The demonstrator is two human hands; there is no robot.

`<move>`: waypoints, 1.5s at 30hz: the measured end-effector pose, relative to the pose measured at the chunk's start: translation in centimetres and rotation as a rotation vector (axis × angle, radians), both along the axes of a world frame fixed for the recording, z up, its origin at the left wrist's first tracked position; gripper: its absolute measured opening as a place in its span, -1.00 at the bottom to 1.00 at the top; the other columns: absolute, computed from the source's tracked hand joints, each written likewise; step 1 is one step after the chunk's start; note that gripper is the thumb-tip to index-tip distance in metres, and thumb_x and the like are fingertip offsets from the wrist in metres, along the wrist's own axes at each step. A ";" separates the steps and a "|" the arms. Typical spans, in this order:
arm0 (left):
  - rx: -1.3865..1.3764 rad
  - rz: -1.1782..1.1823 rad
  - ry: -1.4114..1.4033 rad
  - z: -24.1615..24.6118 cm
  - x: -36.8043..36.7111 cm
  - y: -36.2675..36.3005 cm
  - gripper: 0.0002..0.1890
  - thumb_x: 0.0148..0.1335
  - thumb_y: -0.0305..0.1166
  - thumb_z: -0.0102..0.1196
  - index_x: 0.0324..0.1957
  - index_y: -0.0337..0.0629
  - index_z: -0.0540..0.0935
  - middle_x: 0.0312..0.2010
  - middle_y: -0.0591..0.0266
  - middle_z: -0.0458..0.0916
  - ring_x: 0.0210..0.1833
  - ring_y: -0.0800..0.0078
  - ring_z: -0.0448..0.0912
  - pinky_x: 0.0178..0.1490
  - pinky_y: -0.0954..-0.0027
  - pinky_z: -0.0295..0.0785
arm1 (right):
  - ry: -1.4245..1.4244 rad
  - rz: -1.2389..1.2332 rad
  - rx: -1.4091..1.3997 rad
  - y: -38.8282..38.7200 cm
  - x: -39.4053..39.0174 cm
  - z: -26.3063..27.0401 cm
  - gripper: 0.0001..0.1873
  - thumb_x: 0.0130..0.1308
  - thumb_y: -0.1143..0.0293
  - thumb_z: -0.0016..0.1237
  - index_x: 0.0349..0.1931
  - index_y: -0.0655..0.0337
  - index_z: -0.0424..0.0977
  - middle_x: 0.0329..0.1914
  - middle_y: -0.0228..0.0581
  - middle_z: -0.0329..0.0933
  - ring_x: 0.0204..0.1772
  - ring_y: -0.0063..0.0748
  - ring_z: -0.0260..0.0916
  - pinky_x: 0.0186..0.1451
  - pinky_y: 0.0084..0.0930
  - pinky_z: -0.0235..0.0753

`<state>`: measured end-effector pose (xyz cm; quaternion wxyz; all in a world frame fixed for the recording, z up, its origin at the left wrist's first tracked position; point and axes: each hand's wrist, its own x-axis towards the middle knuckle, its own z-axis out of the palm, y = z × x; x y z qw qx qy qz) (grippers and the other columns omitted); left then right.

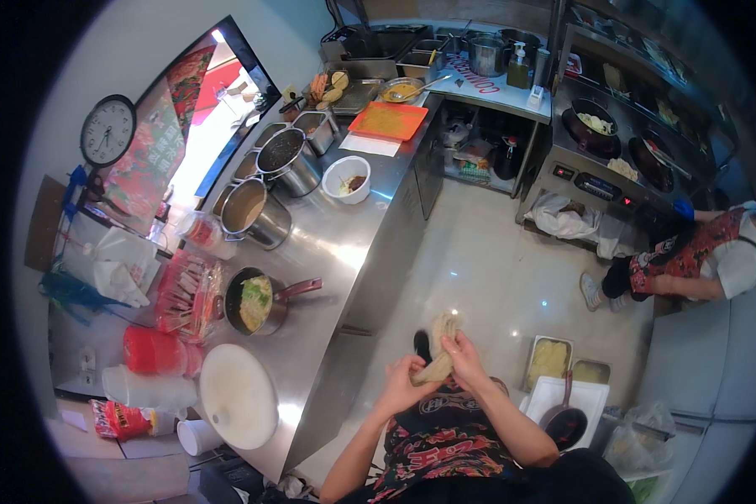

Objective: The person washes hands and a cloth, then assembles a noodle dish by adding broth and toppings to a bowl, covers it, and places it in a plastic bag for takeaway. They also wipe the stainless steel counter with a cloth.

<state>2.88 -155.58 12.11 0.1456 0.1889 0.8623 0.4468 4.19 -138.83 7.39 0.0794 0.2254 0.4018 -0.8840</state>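
A twisted beige cloth [443, 332] hangs between my two hands, in front of the dark floral apron [444, 435]. My left hand [406, 385] grips its lower end, and my right hand [463, 359] is closed around its middle. The cloth's upper part sticks out past my right hand, over the tiled floor. To the left, on the steel counter [327, 271], stands a saucepan [252, 302] holding pale food with green bits. A white bowl [346, 179] farther along contains pale strands and a dark sauce.
Tall steel pots [261, 217] and an orange tray [387, 121] stand along the counter. A white round lid [238, 395] lies near its front end. A co-worker [699, 258] stands at the induction cooker [595, 183]. At my right, a frying pan [564, 425] rests on a white box beside metal trays [547, 359].
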 end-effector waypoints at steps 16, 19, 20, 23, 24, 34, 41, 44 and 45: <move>0.696 -0.210 -1.039 -2.6 -29.3 16.4 -0.80 0.35 -0.34 0.02 -0.09 -0.23 0.55 -0.20 0.29 0.56 -0.16 0.57 0.51 -0.13 0.49 0.41 | 0.272 -0.190 0.481 15.8 -26.2 3.9 -0.33 0.01 0.74 -0.28 0.25 0.26 0.15 0.08 -0.28 0.33 0.11 -0.42 0.32 0.14 -0.49 0.36; 0.961 -0.142 -1.327 -3.4 -33.3 16.8 -0.80 0.33 -0.43 0.02 -0.03 -0.22 0.52 -0.19 0.36 0.52 -0.10 0.63 0.46 -0.04 0.57 0.37 | 0.292 -0.095 0.498 16.7 -30.5 5.5 -0.31 0.01 0.74 -0.29 0.27 0.27 0.13 0.13 -0.26 0.32 0.16 -0.42 0.30 0.17 -0.49 0.34; 0.897 -0.128 -1.258 -4.2 -33.4 16.5 -0.80 0.32 -0.45 0.03 -0.03 -0.22 0.52 -0.18 0.36 0.52 -0.11 0.63 0.46 -0.04 0.57 0.37 | 0.292 -0.053 0.479 16.8 -32.0 5.6 -0.31 0.01 0.74 -0.29 0.27 0.27 0.13 0.14 -0.26 0.31 0.17 -0.41 0.29 0.18 -0.49 0.34; 0.738 -0.126 -0.988 -3.5 -35.9 16.4 -0.82 0.30 -0.43 0.07 -0.08 -0.23 0.54 -0.21 0.39 0.52 -0.16 0.67 0.44 -0.13 0.59 0.34 | 0.351 0.049 0.424 16.6 -36.1 3.8 -0.32 0.04 0.76 -0.34 0.28 0.29 0.10 0.19 -0.22 0.28 0.23 -0.39 0.25 0.27 -0.48 0.26; 0.672 -0.056 -0.893 -4.0 -36.4 16.0 -0.82 0.30 -0.42 0.08 -0.09 -0.23 0.54 -0.22 0.39 0.52 -0.16 0.68 0.43 -0.16 0.59 0.32 | 0.323 0.113 0.419 16.5 -37.4 3.0 -0.31 0.03 0.77 -0.35 0.29 0.28 0.08 0.19 -0.20 0.27 0.23 -0.38 0.25 0.27 -0.47 0.27; 0.026 0.665 0.299 -0.8 -44.6 20.1 -0.87 0.31 -0.41 -0.05 -0.24 -0.28 0.46 -0.33 -0.06 0.44 -0.24 0.01 0.39 -0.08 0.14 0.31 | -0.049 0.746 -0.317 17.1 -51.9 0.5 -0.23 0.13 0.74 -0.17 0.36 0.08 -0.05 0.16 -0.09 0.34 0.19 -0.23 0.35 0.16 -0.33 0.46; 0.229 1.356 0.065 3.1 -48.1 21.5 -0.76 0.45 -0.31 -0.21 -0.14 -0.32 0.41 -0.25 0.16 0.46 -0.18 0.42 0.41 -0.05 0.39 0.32 | 0.192 0.928 0.183 23.5 -60.7 -7.3 -0.37 0.18 0.65 -0.03 0.27 0.23 0.13 0.05 -0.18 0.43 0.06 -0.30 0.42 0.09 -0.38 0.45; 0.505 1.495 -0.003 -1.8 -47.7 20.7 -0.61 0.43 -0.25 -0.15 0.08 -0.43 0.36 0.02 0.07 0.44 0.07 0.44 0.38 0.16 0.44 0.24 | -0.176 0.640 -0.451 25.3 -61.7 -9.7 -0.49 0.23 0.63 -0.09 0.20 0.16 0.19 -0.04 -0.18 0.44 0.00 -0.29 0.42 0.14 -0.38 0.41; 0.618 1.549 -0.029 -1.9 -48.1 21.1 -0.53 0.43 -0.23 -0.12 0.16 -0.47 0.33 0.13 0.01 0.42 0.16 0.42 0.36 0.24 0.44 0.21 | -0.148 0.661 -0.413 26.2 -62.0 -9.6 -0.45 0.22 0.65 -0.10 0.23 0.16 0.17 -0.01 -0.16 0.43 0.04 -0.28 0.40 0.17 -0.36 0.39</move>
